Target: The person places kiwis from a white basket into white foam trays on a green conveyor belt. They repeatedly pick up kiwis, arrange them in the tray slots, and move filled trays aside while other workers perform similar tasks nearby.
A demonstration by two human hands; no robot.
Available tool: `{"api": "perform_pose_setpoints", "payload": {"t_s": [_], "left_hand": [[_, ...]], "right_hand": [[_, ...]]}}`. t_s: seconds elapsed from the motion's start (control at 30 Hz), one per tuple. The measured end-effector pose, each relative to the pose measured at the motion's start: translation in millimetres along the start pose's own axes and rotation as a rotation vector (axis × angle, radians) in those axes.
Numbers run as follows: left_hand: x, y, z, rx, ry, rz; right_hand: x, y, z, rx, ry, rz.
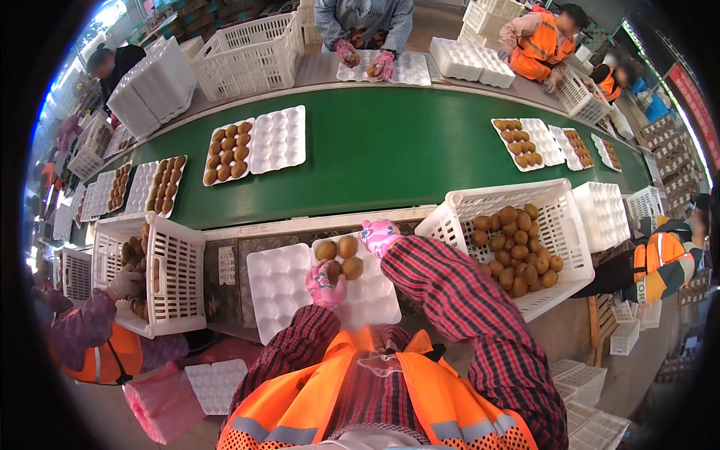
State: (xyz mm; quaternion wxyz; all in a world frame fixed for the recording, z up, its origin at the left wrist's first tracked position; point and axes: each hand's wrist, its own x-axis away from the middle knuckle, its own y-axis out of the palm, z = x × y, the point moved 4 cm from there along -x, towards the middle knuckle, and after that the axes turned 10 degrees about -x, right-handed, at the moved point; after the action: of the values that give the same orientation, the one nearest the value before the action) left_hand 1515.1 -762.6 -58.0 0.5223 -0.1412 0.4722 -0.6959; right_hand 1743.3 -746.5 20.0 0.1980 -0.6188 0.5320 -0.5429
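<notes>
A white foam clamshell tray (279, 281) lies unfolded before me, its left half without fruit. Several kiwifruit (352, 268) sit in pockets at the far end of its right half. My left hand (325, 288), in a pink floral glove, has its fingers around a kiwifruit (334, 271) at the tray. My right hand (379, 236), gloved alike, is at the tray's far right corner; its fingers are partly turned away, and whether it holds anything cannot be told. To the right, a white plastic crate (574, 225) holds many loose kiwifruit (517, 247).
Beyond the tray runs a green conveyor belt (371, 146) carrying part-filled trays (228, 152). Across it, a person's gloved hands (384, 64) handle kiwifruit. At left, a co-worker's gloved hand (126, 281) reaches into another crate (180, 275). Stacked foam trays (602, 216) stand beyond the right crate.
</notes>
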Motion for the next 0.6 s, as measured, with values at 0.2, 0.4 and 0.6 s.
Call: {"api": "perform_pose_setpoints", "payload": {"t_s": [0.2,0.4,0.6], "left_hand": [[-10,23,42,-0.174,0.191,-0.255],[-5,30,59,-0.096,0.138,-0.095],[-2,36,49,-0.157,0.148,-0.026]], "right_hand": [[-19,63,39,-0.052,-0.109,0.082],[13,91,60,-0.444,-0.024,0.385],[34,38,35,-0.408,0.266,0.25]]}}
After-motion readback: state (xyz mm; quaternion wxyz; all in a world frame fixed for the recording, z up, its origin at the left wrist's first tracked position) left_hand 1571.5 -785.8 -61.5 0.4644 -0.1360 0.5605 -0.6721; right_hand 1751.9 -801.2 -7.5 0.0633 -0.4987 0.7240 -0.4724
